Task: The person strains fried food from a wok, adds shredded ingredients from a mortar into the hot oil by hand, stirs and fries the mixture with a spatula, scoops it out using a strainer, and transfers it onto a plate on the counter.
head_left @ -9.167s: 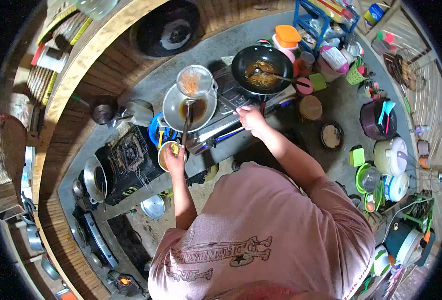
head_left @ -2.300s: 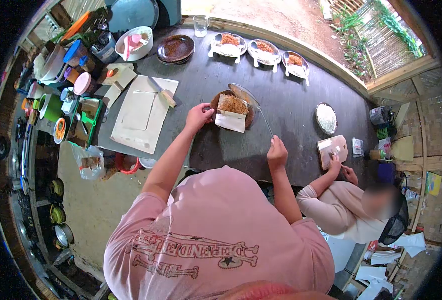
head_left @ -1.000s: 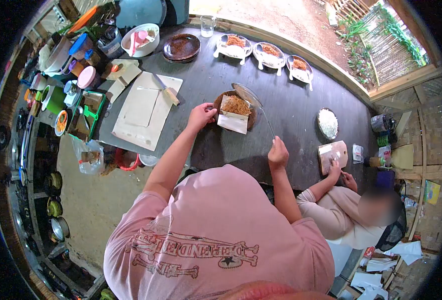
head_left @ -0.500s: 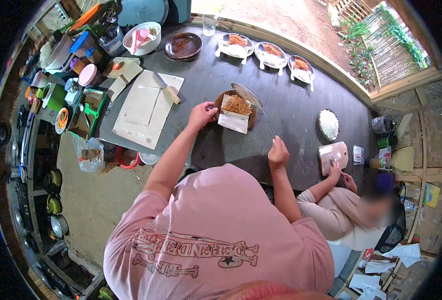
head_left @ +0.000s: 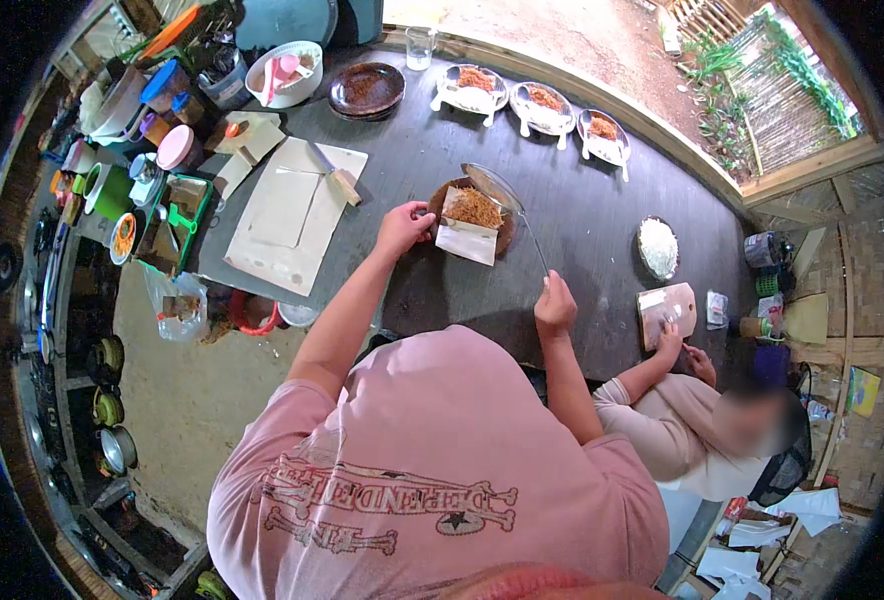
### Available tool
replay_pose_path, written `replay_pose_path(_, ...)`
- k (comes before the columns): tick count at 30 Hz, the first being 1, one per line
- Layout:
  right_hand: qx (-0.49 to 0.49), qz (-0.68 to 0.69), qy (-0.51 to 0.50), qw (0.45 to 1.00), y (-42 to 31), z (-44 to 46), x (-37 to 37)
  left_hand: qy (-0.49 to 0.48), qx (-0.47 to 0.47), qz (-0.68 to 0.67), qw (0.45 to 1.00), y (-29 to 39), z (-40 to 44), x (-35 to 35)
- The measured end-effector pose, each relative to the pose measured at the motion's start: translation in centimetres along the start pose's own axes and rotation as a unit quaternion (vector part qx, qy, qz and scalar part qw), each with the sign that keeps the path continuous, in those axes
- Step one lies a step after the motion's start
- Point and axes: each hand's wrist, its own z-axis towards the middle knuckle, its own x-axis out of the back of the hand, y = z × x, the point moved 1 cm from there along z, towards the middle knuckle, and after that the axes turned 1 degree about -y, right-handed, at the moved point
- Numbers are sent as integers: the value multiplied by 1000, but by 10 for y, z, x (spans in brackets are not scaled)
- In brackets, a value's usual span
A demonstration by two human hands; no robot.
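Note:
On the dark table (head_left: pixel 562 215) a brown plate (head_left: pixel 505 237) bears a sheet of pale paper (head_left: pixel 466 243) with shredded orange-brown food (head_left: pixel 474 207) on it. My left hand (head_left: pixel 403 228) pinches the plate's left rim. Closed round the long handle of a metal skimmer (head_left: pixel 492 187) is my right hand (head_left: pixel 556 305); the skimmer's round head rests at the plate's upper right edge, beside the food. Three white plates (head_left: pixel 474 91) with orange food and cutlery stand along the far edge.
Left lie a knife (head_left: pixel 342 185), cardboard sheets (head_left: pixel 277 225) and stacked brown plates (head_left: pixel 366 92). At right, a co-worker (head_left: pixel 672 410) has both hands by a cutting board (head_left: pixel 666 312), near a bowl of white food (head_left: pixel 658 248). A glass (head_left: pixel 420 48) stands behind.
The earliest frame shows a stove with pans; the view now shows the table. Over the last second, my hands, the plate and the skimmer have barely moved.

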Motion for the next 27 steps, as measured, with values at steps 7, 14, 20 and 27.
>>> replay_pose_path(7,-14,7,-1,1000,2,2,-3,2,-3,22,1000,5,1,3)
replay_pose_path(14,-150,122,-39,980,-16,14,12,-22,-9,0,1000,-3,2,6)
replay_pose_path(20,-447,486,-164,733,-41,10,27,-68,19,9,997,-6,-20,19)
replay_pose_path(27,-475,443,-128,750,-69,-4,19,-100,22,2,995,-3,-55,49)
